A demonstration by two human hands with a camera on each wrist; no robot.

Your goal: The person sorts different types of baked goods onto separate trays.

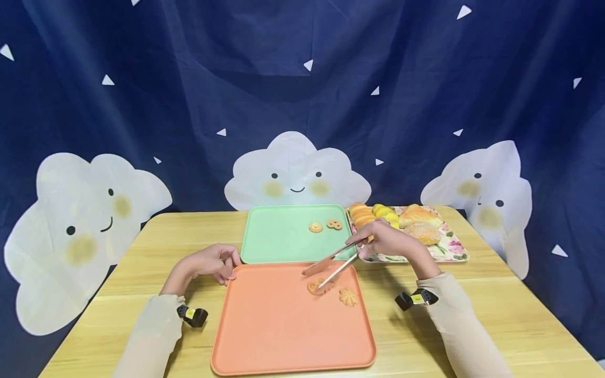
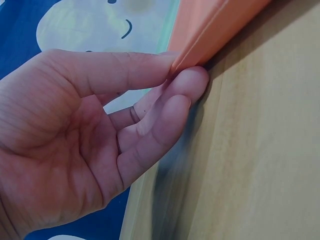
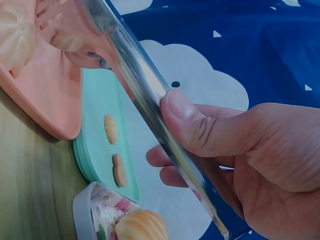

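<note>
My left hand (image 1: 215, 261) pinches the far left corner of the orange tray (image 1: 274, 325) between thumb and fingers; the left wrist view shows the tray's rim (image 2: 200, 40) in that grip. In my right hand (image 1: 389, 242) I hold metal tongs (image 1: 337, 272), slanting down to the left over the tray. Their spread tips are at a ring-shaped cookie (image 1: 312, 286) near the tray's far right; whether they touch it I cannot tell. A flower-shaped cookie (image 1: 348, 297) lies to the right of it, also seen as a pale ridged cookie (image 3: 15, 40) in the right wrist view.
Behind the orange tray lies a green tray (image 1: 279, 236) with a round cookie (image 1: 315, 227) and a pretzel-shaped cookie (image 1: 334, 224). A floral tray (image 1: 454, 253) with several breads stands at the back right, under my right hand. Wooden tabletop (image 1: 118, 310) surrounds them.
</note>
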